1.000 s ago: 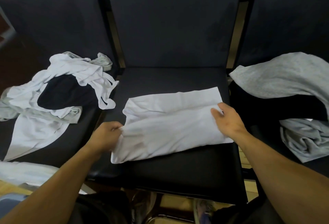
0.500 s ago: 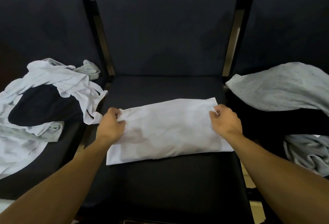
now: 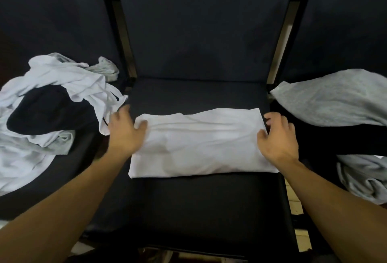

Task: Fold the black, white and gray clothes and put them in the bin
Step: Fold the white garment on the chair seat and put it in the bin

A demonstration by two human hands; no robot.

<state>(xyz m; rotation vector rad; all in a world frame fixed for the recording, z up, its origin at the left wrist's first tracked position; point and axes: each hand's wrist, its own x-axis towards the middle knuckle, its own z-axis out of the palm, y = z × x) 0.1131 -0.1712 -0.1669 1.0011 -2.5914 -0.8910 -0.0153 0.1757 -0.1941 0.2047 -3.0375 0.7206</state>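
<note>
Both hands (image 3: pixel 125 133) (image 3: pixel 278 137) released white shirt (image 3: pixel 199 143); left blurred, fingertips unclear.

The middle chair seat (image 3: pixel 201 210) lies bare in front of and behind the folded white garment (image 3: pixel 201 143). A heap of white and black clothes (image 3: pixel 48 112) blocks the left seat; gray garments (image 3: pixel 335 101) block the right.

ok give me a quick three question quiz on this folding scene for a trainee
1. True or false: the white garment lies on the middle chair seat.
2. Which pile holds a black garment? A. the left one B. the right one
3. Fill in: the garment draped on the right chair is ____.

Key: 1 true; 2 A; 3 gray. Both hands, left hand and right hand, rest at the white garment's ends.
</note>
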